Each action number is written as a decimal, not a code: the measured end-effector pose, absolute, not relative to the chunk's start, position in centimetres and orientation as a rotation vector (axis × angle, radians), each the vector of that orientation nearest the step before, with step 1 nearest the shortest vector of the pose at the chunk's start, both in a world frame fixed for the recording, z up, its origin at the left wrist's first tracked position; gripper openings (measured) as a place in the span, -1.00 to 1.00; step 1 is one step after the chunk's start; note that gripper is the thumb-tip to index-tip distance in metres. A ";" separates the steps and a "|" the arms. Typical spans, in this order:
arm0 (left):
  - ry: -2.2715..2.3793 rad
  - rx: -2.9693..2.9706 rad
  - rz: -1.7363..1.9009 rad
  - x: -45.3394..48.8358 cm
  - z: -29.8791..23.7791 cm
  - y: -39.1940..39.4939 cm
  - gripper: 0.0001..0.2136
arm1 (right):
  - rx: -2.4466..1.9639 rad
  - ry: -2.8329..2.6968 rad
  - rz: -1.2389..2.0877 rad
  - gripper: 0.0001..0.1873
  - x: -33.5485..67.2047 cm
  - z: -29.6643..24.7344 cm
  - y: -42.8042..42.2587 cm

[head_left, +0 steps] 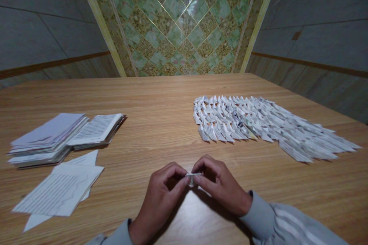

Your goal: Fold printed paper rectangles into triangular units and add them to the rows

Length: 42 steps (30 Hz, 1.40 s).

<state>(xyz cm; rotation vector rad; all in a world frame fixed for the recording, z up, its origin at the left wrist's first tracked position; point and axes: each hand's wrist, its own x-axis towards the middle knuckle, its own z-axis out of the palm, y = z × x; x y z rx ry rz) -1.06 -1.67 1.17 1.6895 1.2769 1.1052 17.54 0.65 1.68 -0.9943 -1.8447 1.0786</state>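
Observation:
Between my two hands, just above the wooden table (pixel 138 134), is a small folded piece of paper (pixel 192 180). The thumb and fingertips of my left hand (pixel 163 191) pinch its left end. My right hand (pixel 218 183) grips the right end the same way, thumb toward me. Fingertips hide much of the paper, so its full shape does not show. Beyond and to the right stand rows of small folded paper boats (pixel 218 113), packed close together, several of them leaning on one another.
At the left lie a thick stack of paper sheets (pixel 48 134), a smaller printed stack (pixel 96 130) against it, and loose printed sheets (pixel 60 189) nearer me. A green diamond-tiled wall (pixel 178 26) rises past the table's far edge, with grey walls on both sides.

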 end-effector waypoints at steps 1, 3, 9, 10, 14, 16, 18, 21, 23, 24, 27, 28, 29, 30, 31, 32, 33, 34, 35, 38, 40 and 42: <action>1.289 1.741 1.100 -1.1 1.1 -1.8 -0.80 | -0.985 -1.865 1.048 -0.84 17.5 1.7 0.7; 1.296 1.832 1.098 -1.2 1.0 -1.9 -0.80 | -0.961 -1.895 0.998 -0.87 17.4 1.7 0.7; 1.277 1.780 1.074 -1.1 0.8 -1.8 -0.85 | -0.966 -1.891 0.940 -0.90 17.4 1.5 0.8; 1.265 1.752 1.067 -1.1 0.9 -1.8 -0.85 | -0.965 -1.882 0.938 -0.90 17.4 1.5 0.8; 1.274 1.779 1.075 -1.1 0.9 -1.8 -0.82 | -0.943 -1.885 0.914 -0.88 17.5 1.7 0.6; 1.271 1.871 1.116 -1.2 0.8 -1.9 -0.82 | -0.919 -1.914 0.881 -0.86 17.4 1.8 0.6; 1.246 1.968 1.158 -1.4 0.7 -1.9 -0.83 | -0.875 -1.952 0.833 -0.83 17.4 1.9 0.5; 1.239 2.054 1.162 -1.4 0.6 -2.1 -0.84 | -0.822 -1.996 0.767 -0.75 17.3 1.9 0.4; 1.254 2.057 1.137 -1.3 0.6 -2.1 -0.83 | -0.811 -2.016 0.745 -0.70 17.3 1.9 0.3; 1.261 2.040 1.125 -1.3 0.7 -2.1 -0.83 | -0.807 -2.021 0.742 -0.69 17.3 1.8 0.3; 1.263 1.910 1.094 -1.1 0.9 -2.0 -0.86 | -0.810 -1.983 0.776 -0.67 17.4 1.8 0.4; 1.251 1.835 1.088 -1.0 1.0 -1.9 -0.89 | -0.819 -1.945 0.808 -0.68 17.4 1.8 0.5; 1.237 1.752 1.082 -0.9 1.0 -1.8 -0.90 | -0.833 -1.897 0.850 -0.69 17.4 1.7 0.6; 1.223 1.674 1.078 -0.9 1.0 -1.7 -0.91 | -0.853 -1.849 0.895 -0.70 17.5 1.7 0.6; 1.215 1.607 1.081 -0.9 1.0 -1.7 -0.91 | -0.877 -1.810 0.935 -0.72 17.5 1.7 0.7; 1.213 1.560 1.089 -1.0 0.9 -1.6 -0.90 | -0.905 -1.789 0.963 -0.74 17.5 1.7 0.7; 1.217 1.535 1.103 -1.0 0.9 -1.6 -0.88 | -0.934 -1.787 0.974 -0.78 17.6 1.8 0.7; 1.223 1.532 1.122 -1.1 0.8 -1.6 -0.88 | -0.961 -1.802 0.965 -0.82 17.6 1.8 0.7; 1.225 1.551 1.139 -1.2 0.7 -1.7 -0.88 | -0.980 -1.828 0.940 -0.87 17.6 1.9 0.7; 1.227 1.713 1.163 -1.4 0.8 -1.9 -0.89 | -0.980 -1.911 0.842 -0.94 17.6 2.0 0.6; 1.225 1.855 1.145 -1.6 0.9 -2.0 -0.87 | -0.941 -1.959 0.800 -0.96 17.6 2.0 0.6; 1.220 1.946 1.118 -1.7 1.1 -2.1 -0.85 | -0.893 -2.004 0.778 -0.93 17.6 1.9 0.6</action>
